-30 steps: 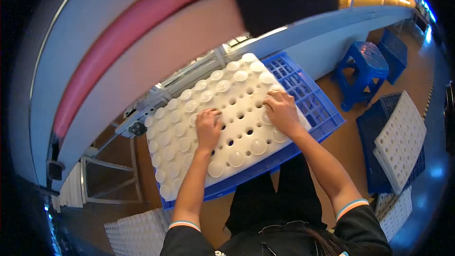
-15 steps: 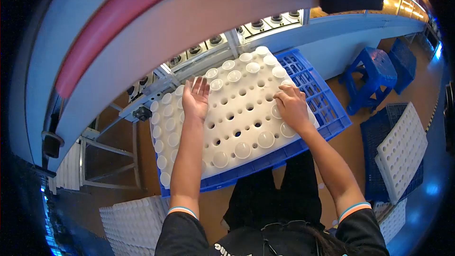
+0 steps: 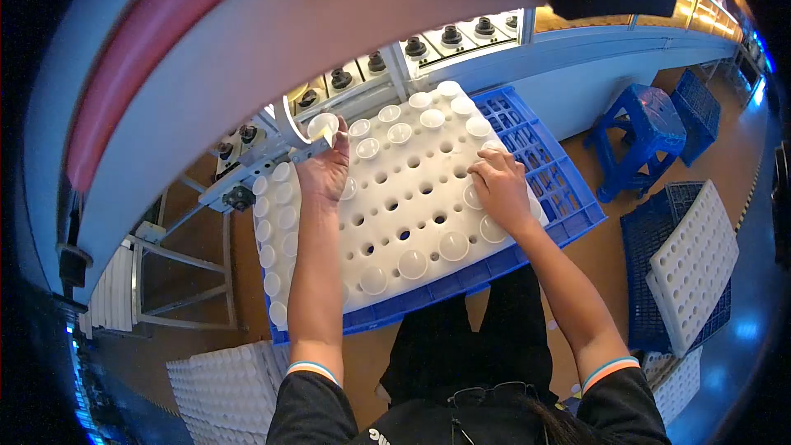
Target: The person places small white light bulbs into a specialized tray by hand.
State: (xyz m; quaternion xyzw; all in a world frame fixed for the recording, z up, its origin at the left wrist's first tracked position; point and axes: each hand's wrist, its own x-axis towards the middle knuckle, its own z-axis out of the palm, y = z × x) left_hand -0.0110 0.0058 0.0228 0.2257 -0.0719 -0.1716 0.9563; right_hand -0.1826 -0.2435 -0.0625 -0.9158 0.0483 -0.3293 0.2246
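My left hand (image 3: pixel 329 166) is raised at the tray's back left, its fingers around a translucent cup (image 3: pixel 324 126) beside a white tube end at the machine. My right hand (image 3: pixel 499 181) rests at the right part of the white foam tray (image 3: pixel 383 235), its fingers bent over a cup there; the grip is partly hidden. Translucent cups, such as one at the front (image 3: pixel 413 264), stand in holes along the tray's edges, while several holes in the middle show dark. Under the tray lies a blue plastic crate (image 3: pixel 568 189).
A machine with black knobs (image 3: pixel 416 48) runs behind the tray. Blue stools (image 3: pixel 647 128) stand at the right, near a perforated white panel (image 3: pixel 696 259) on a dark crate. More white trays (image 3: pixel 222 387) are stacked at the lower left.
My left hand has moved up and left, from open and empty to holding a cup by the tube end. My right hand stays at nearly the same tray spot. The view has shifted slightly.
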